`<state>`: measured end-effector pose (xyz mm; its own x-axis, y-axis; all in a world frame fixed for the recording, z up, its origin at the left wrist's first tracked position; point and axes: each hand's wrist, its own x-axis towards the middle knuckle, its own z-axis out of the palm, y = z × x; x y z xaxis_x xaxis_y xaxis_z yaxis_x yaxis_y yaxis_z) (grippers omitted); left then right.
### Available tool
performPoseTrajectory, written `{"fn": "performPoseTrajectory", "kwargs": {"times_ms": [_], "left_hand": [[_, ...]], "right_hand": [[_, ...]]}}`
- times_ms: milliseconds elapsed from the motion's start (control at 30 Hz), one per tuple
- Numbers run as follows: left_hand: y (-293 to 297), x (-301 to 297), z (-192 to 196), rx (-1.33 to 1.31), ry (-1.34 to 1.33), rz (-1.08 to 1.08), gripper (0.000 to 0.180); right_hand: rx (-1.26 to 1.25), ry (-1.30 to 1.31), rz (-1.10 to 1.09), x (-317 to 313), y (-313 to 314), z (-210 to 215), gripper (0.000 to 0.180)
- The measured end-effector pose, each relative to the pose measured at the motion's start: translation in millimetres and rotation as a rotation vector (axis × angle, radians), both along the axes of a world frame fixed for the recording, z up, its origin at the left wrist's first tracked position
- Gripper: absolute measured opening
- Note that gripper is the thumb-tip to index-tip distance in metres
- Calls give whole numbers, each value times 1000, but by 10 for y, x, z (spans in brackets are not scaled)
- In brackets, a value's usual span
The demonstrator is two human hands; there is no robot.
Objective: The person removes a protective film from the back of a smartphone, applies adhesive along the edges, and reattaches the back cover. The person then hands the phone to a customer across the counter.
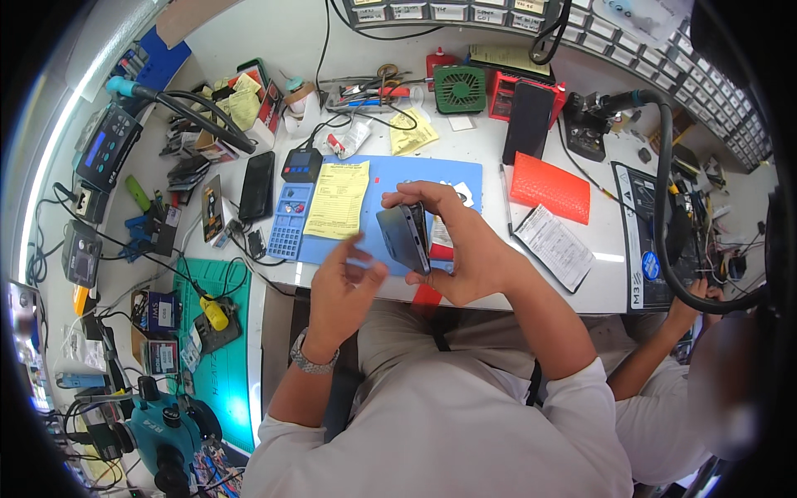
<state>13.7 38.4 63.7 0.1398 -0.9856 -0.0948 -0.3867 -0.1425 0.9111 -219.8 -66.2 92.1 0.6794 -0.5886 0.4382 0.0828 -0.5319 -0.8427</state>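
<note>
A dark grey-blue smartphone point(401, 236) is held up on edge over the blue work mat point(419, 170), in front of my body. My right hand point(477, 253) is closed around it, fingers on its far end and thumb at its near end. A gap shows along the phone's right side, where its cover and body look parted. To the left of the phone, my left hand point(342, 290) hangs free with fingers apart and slightly bent, holding nothing. A yellow form point(339, 199) lies on the mat just beyond that hand.
A blue parts tray point(286, 236) and a black phone point(257, 187) lie left of the form. To the right are a red bubble pouch point(550, 188) and a printed slip point(554, 247). A teal microscope point(170, 436) stands lower left. At far right, a co-worker's hands point(697, 303) are busy.
</note>
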Motion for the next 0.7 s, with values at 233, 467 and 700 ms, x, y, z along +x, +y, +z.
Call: {"fn": "performPoseTrajectory", "kwargs": {"times_ms": [233, 467, 700], "left_hand": [[-283, -112, -60, -557, -152, -207, 118], [-514, -58, -155, -614, -52, -222, 91], [-578, -25, -80, -548, 83, -318, 88]], "right_hand": [[45, 73, 71, -16, -85, 42, 103], [53, 28, 64, 15, -190, 38, 98], [72, 21, 102, -29, -288, -16, 106]]}}
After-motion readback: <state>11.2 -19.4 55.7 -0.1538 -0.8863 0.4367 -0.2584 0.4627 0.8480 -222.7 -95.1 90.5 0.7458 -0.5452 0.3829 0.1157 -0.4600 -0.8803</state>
